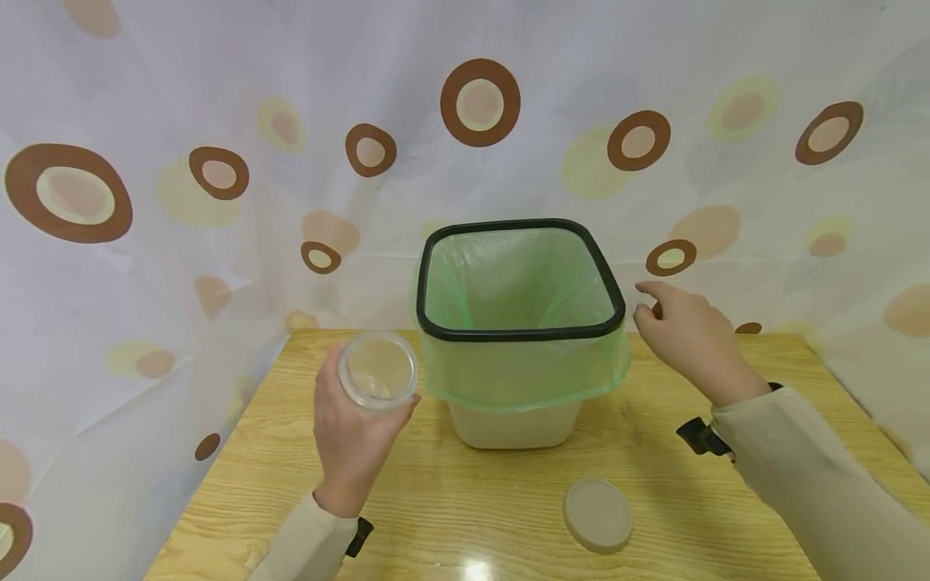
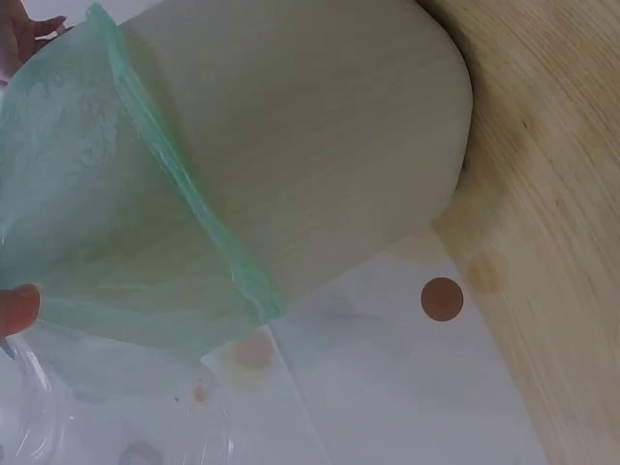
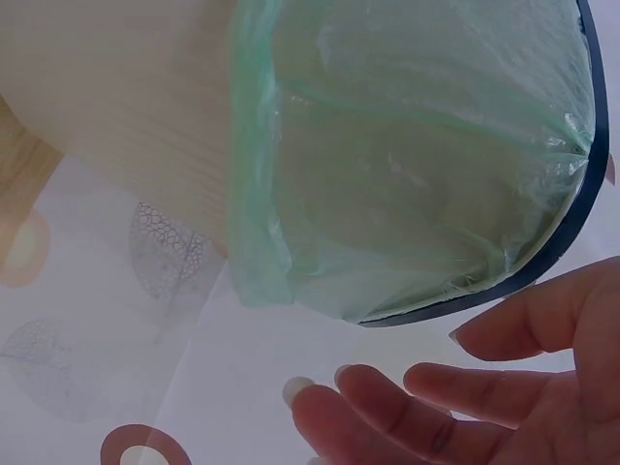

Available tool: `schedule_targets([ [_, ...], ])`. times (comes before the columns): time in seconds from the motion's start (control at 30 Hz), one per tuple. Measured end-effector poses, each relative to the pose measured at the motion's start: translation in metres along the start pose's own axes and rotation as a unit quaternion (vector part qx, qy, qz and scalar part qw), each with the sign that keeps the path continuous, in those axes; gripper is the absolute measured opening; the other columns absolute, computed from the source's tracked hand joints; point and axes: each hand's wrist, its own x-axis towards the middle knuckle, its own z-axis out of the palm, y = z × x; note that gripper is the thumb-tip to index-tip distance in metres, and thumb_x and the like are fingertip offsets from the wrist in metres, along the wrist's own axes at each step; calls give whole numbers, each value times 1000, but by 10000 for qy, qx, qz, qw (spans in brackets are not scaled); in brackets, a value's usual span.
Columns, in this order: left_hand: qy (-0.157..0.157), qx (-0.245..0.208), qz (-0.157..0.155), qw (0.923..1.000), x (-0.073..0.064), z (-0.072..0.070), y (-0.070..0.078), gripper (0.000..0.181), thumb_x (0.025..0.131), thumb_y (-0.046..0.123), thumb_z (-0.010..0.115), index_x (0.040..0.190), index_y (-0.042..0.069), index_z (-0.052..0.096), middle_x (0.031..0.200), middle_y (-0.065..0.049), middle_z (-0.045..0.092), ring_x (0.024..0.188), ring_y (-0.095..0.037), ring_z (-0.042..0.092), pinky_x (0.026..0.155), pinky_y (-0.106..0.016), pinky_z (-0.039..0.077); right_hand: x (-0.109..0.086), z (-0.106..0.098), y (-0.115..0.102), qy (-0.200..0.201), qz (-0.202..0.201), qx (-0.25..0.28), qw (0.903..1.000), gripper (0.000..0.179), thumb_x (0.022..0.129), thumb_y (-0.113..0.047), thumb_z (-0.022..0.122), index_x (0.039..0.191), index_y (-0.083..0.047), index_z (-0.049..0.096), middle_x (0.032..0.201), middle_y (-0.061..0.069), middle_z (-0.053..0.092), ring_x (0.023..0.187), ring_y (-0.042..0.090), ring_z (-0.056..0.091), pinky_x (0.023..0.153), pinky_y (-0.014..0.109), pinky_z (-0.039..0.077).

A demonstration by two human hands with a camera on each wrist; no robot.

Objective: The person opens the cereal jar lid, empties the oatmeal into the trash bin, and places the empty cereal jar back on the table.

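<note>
My left hand (image 1: 356, 440) grips a clear, lidless jar (image 1: 379, 373), its round mouth facing the head camera. That hand is left of a pale bin (image 1: 516, 426) lined with a green plastic bag (image 1: 523, 369), which folds over the outside beneath a black rim (image 1: 519, 334). In the left wrist view, part of the transparent jar (image 2: 126, 417) and the thumb show beside the bag. My right hand (image 1: 690, 335) hovers just right of the rim, fingers loosely bent and holding nothing. On the table in front of the bin lies a round beige lid (image 1: 598, 515).
The bin stands on a wooden table (image 1: 436, 516) towards its far edge. Behind and at the sides hangs a white sheet (image 1: 538, 97) patterned with brown, yellow and peach circles. Black straps (image 1: 703, 436) circle both wrists.
</note>
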Motion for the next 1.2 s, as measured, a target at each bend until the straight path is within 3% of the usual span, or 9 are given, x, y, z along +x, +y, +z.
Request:
schedule_targets([
  [0.17,-74,-173,-45,9998,-8,0,1,103,48,11,95,133,-7,39,120,-25,53,106,-42,53,84,-59,45,-4,2,2,5,12,-38,10000,52,99,-21,33,143,6,40,86,17,62,49,20,41,44,32,31],
  [0.33,-111,-322,-231,9992,-13,0,1,103,48,7,94,134,-8,38,120,-26,53,106,-43,53,85,-61,44,-5,2,5,38,-25,-110,9999,51,99,-21,34,142,6,40,113,29,60,54,22,46,46,33,34],
  [0.57,-444,-444,-975,9933,-22,-4,5,106,51,8,94,137,-9,35,124,-30,50,111,-47,52,88,-63,42,-7,2,8,-15,-20,-94,10000,51,99,-22,35,142,6,40,114,30,59,58,22,48,51,34,36],
  [0.73,-599,-562,-1250,9888,-26,-5,7,105,53,8,94,138,-6,34,126,-30,49,112,-46,51,88,-63,42,-9,3,10,-73,-1,-28,10000,52,100,-23,34,142,6,40,114,30,59,54,21,46,49,34,35],
  [0.93,-781,-643,-1429,9846,-29,-3,8,106,54,9,94,139,-6,33,128,-28,50,112,-45,52,87,-62,43,-9,5,13,-130,4,4,9999,51,101,-24,35,142,7,40,114,31,59,56,22,49,49,34,36],
  [1.1,-880,-633,-1388,9844,-33,-2,7,110,53,9,95,140,-8,30,130,-30,48,114,-47,51,88,-64,43,-10,8,14,-177,-5,-29,9998,50,102,-24,36,141,7,40,114,31,59,63,23,54,52,34,39],
  [1.2,-895,-642,-1310,9852,-35,-2,7,111,53,9,95,141,-8,29,131,-30,47,115,-48,50,89,-65,42,-11,10,15,-172,-62,4,9998,50,102,-22,36,141,9,40,116,33,58,73,32,60,55,37,42],
])
